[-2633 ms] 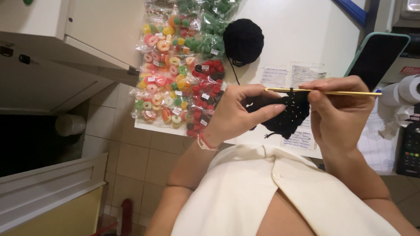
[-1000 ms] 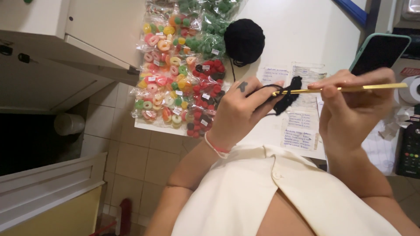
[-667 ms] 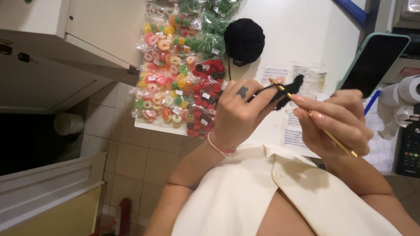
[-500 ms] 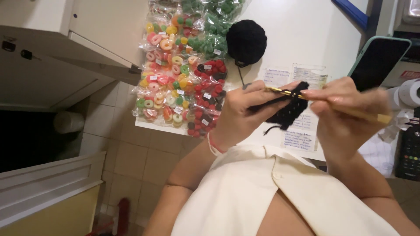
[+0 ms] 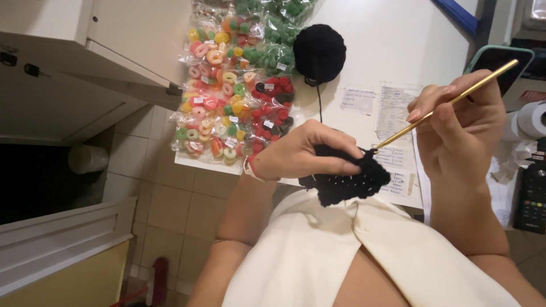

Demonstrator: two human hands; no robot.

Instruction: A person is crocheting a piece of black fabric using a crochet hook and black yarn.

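I see my left hand (image 5: 301, 156) pinching a small black crocheted yarn patch (image 5: 348, 181) between thumb and fingers, so that grip is clenched on the patch, held up over my lap just in front of the white counter (image 5: 392, 51). My right hand (image 5: 458, 133) grips a thin golden metal crochet hook (image 5: 449, 104) with its fingers closed around it. The hook's tip touches the top edge of the patch. A round black ball of yarn (image 5: 319, 53) sits on the counter beside clear bags of bright candy rings (image 5: 227, 96). Paper notes (image 5: 392, 108) lie near the ball.
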